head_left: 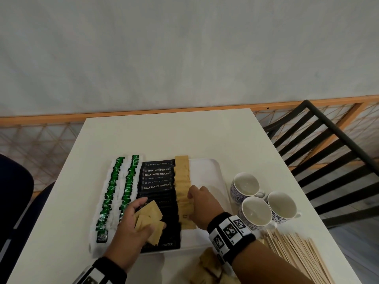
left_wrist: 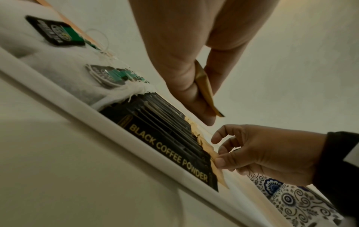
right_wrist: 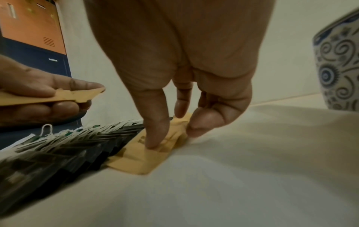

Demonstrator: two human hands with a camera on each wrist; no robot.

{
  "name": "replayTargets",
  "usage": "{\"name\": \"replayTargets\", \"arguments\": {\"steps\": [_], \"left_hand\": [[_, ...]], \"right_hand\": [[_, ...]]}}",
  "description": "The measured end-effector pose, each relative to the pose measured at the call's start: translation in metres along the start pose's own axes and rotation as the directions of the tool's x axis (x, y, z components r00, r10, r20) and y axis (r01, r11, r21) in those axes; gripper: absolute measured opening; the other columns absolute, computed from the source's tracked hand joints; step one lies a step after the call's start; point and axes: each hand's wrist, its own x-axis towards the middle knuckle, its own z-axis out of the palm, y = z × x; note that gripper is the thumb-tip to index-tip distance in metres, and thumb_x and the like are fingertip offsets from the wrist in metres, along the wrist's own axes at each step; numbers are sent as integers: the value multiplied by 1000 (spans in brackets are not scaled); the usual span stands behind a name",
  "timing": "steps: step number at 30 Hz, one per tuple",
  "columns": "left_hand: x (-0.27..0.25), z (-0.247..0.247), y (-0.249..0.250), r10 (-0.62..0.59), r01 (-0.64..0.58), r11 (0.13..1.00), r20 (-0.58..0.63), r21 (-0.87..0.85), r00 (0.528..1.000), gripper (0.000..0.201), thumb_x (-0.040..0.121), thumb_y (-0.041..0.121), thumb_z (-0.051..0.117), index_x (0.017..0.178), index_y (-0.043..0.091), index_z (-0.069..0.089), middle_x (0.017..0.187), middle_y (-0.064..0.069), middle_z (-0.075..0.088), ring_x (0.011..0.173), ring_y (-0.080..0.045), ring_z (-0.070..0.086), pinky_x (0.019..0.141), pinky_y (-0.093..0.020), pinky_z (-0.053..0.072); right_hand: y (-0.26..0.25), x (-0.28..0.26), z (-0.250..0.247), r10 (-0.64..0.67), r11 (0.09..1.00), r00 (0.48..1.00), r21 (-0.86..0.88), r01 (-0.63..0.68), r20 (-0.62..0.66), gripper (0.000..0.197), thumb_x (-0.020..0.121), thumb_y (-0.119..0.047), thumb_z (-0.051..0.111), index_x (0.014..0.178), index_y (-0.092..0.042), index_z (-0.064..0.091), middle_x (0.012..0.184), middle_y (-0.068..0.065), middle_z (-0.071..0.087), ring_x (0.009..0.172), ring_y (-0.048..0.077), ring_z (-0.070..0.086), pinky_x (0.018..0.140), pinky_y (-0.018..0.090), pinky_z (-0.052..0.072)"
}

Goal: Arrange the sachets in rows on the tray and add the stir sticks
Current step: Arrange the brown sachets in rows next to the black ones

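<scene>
A white tray point(head_left: 207, 171) carries two rows of green tea bags point(head_left: 111, 189), a row of black coffee sachets point(head_left: 156, 181) and a row of brown sachets point(head_left: 181, 173). My left hand point(head_left: 143, 214) hovers over the black row and grips a small bundle of brown sachets point(head_left: 150, 212), seen edge-on between thumb and fingers point(left_wrist: 205, 89). My right hand point(head_left: 196, 199) is at the near part of the brown row. Its forefinger presses on a brown sachet point(right_wrist: 139, 159) while the thumb pinches its right edge. Wooden stir sticks point(head_left: 297, 253) lie in a heap on the table at the near right.
Three blue-patterned cups point(head_left: 255, 213) stand right of the tray, close to my right wrist. A loose pile of brown sachets point(head_left: 207, 265) lies at the table's near edge. A black chair point(head_left: 328, 150) stands to the right. The tray's right strip is bare.
</scene>
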Motion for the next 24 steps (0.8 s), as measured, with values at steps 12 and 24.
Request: {"name": "replayTargets", "arguments": {"steps": [12,24], "left_hand": [[-6,10,3,-28,-30,977,264,210,964,78,72,5,76,130,38,36,114,-3,69,100,-26,68,92,-44,53],[-5,9,6,17,-55,925,104,375,994,19,84,13,67,86,32,72,89,-2,70,85,-25,70,84,-46,56]], "right_hand": [[-16,-29,-5,-194,845,972,526,97,132,17,85,-26,73,74,-27,60,67,-10,62,61,3,61,63,17,50],[-4,-37,-18,-205,926,960,356,128,188,21,79,-25,75,71,-28,56,64,-12,58,59,0,52,62,20,44]]}}
